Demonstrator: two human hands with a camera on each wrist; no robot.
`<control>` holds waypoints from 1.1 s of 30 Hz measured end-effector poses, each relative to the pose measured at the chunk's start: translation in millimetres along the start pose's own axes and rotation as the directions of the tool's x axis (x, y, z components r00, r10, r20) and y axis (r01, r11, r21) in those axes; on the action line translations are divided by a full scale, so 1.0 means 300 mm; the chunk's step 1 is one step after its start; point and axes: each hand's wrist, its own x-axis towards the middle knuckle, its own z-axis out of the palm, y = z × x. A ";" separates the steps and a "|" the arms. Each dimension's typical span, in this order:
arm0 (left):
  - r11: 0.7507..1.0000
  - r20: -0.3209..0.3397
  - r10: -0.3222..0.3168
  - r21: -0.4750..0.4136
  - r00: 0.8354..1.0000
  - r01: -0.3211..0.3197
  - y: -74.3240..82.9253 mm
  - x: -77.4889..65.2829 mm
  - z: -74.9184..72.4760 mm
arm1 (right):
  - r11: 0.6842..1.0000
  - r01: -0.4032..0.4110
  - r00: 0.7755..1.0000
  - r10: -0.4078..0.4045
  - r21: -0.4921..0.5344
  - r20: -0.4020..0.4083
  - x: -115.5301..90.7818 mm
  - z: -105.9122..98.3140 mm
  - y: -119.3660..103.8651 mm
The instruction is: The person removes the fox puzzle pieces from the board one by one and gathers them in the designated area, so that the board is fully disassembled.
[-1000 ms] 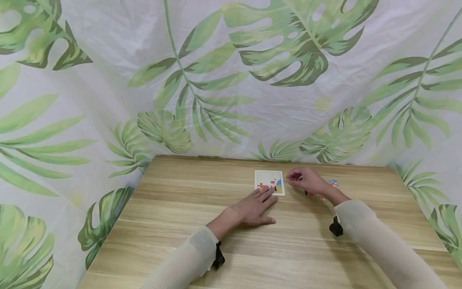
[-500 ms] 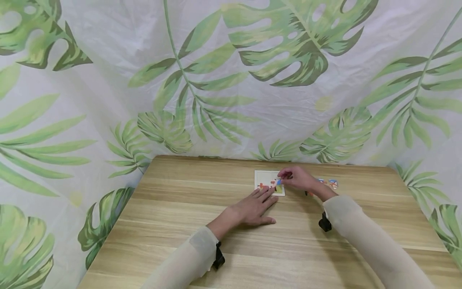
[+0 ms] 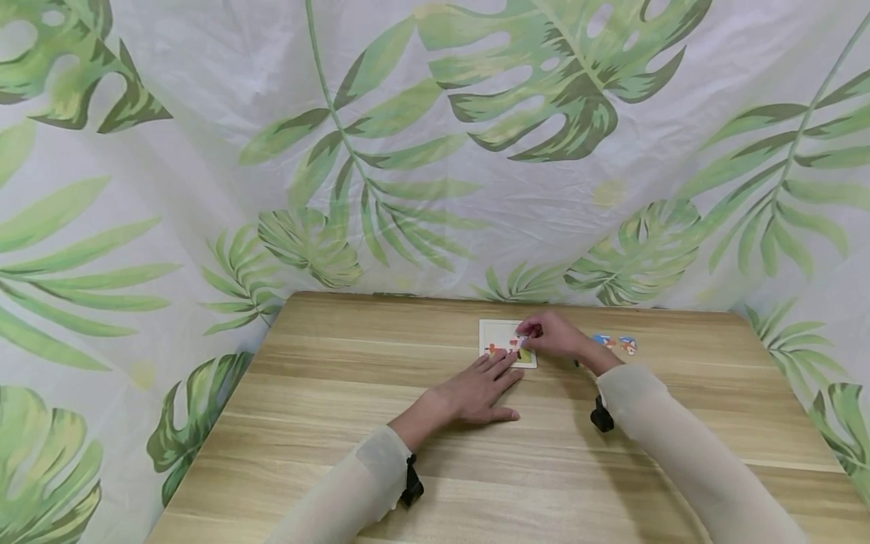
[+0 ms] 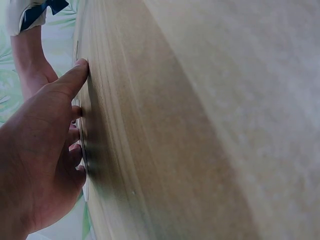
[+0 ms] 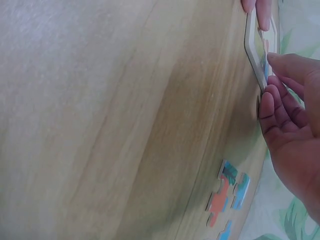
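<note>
A small square jigsaw tray with a pale rim lies near the table's far edge, partly filled with a colourful picture. My left hand rests flat, its fingers spread and their tips over the tray's lower edge. In the left wrist view, the left hand lies along the tabletop with the thumb out. My right hand is at the tray's right side, thumb and forefinger pinching a puzzle piece with blue on it, mostly hidden by the fingers. The other fingers of the right hand curl beside the rim.
Several loose puzzle pieces lie on the wooden table to the right of the tray, partly behind the right wrist in the head view. A leaf-patterned cloth hangs behind the table's far edge.
My right hand has moved left from beside the tray to over its right part, uncovering more of the loose pieces. The left hand has stayed in place.
</note>
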 end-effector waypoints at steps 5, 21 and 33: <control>1.000 0.003 -0.002 0.000 1.000 0.002 0.002 0.000 -0.003 | 1.000 0.019 1.000 -0.019 -0.010 0.019 0.003 0.000 -0.003; 1.000 0.014 -0.010 0.016 1.000 0.010 0.003 0.007 -0.003 | 0.999 -0.029 0.998 0.028 0.014 0.050 0.020 -0.001 -0.006; 1.000 0.006 -0.010 0.027 1.000 0.010 0.008 0.006 -0.007 | 1.000 -0.019 1.000 0.019 0.007 0.024 0.009 0.006 -0.012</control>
